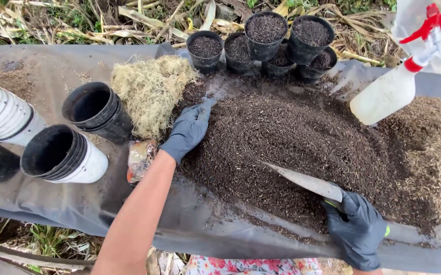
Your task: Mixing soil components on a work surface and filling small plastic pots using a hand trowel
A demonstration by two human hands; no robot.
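My left hand (186,132), in a dark glove, grips a trowel handle; its blade (211,100) lies at the upper left edge of a big heap of dark potting soil (302,142). My right hand (357,229), also gloved, is closed on a second trowel whose metal blade (304,181) points left over the near side of the heap. The soil lies on a grey sheet (67,198).
Several soil-filled black pots (266,35) stand at the far edge. A clump of pale moss (151,91), stacked empty pots (95,109) (62,153), white stacked pots (1,114), a small packet (140,159), a spray bottle (399,81) and lighter husk material (434,153) surround the heap.
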